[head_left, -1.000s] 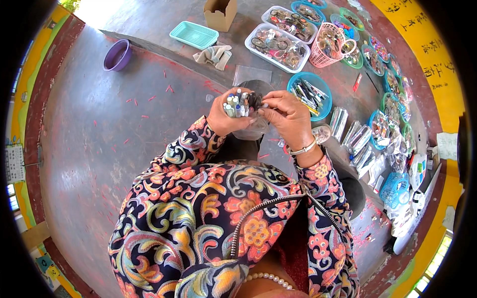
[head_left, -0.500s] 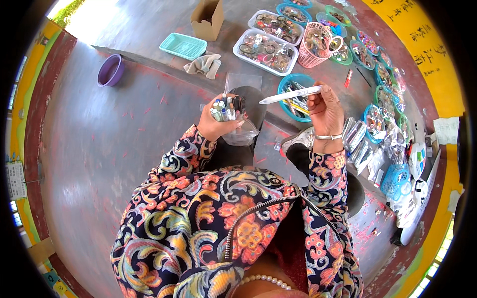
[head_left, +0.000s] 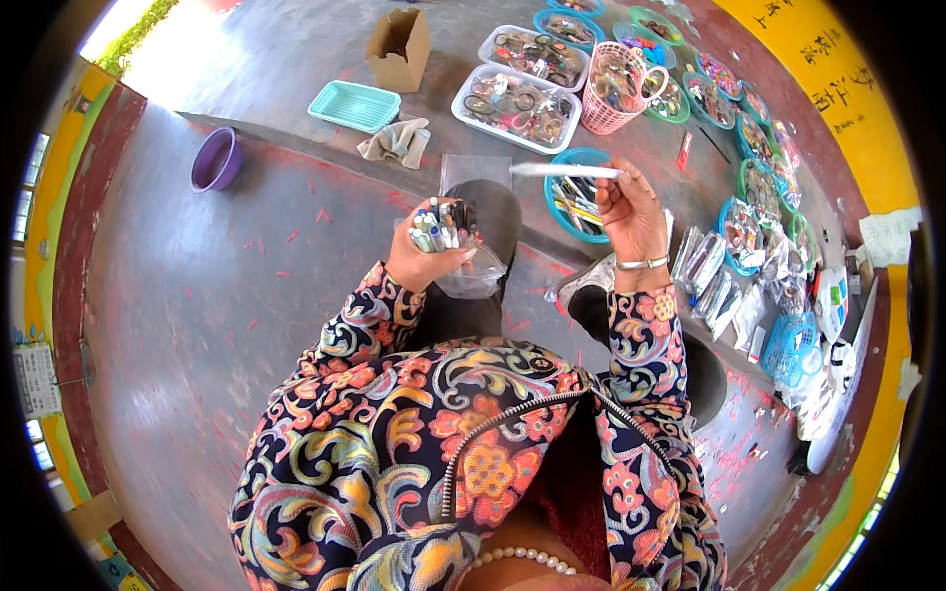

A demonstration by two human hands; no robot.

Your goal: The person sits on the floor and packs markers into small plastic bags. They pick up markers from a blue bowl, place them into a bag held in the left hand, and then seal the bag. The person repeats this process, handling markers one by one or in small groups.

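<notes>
My left hand (head_left: 422,258) is closed round a bundle of pens (head_left: 440,226), white, green and dark, with their ends upward. A clear plastic bag (head_left: 473,276) hangs just beneath the bundle, over my knee. Between the thumb and fingers of my right hand (head_left: 634,219) is a single white pen (head_left: 564,170), held level and pointing left, a little blurred. Below and behind that pen stands a round blue basket (head_left: 554,202) with more pens (head_left: 581,209) in it. A flat clear plastic sheet or bag (head_left: 475,169) lies by my knee.
White trays (head_left: 493,138) of small goods and a pink handled basket (head_left: 603,118) stand beyond. Several filled bowls and wrapped packets (head_left: 702,266) line the right. A grey cloth (head_left: 396,143), teal tray (head_left: 355,106), cardboard box (head_left: 399,64) and purple basin (head_left: 216,160) are left.
My right hand has shifted slightly left, and its white pen has turned from slanting down at the left to nearly level. My left hand still grips the bundle; the view has shifted a little.
</notes>
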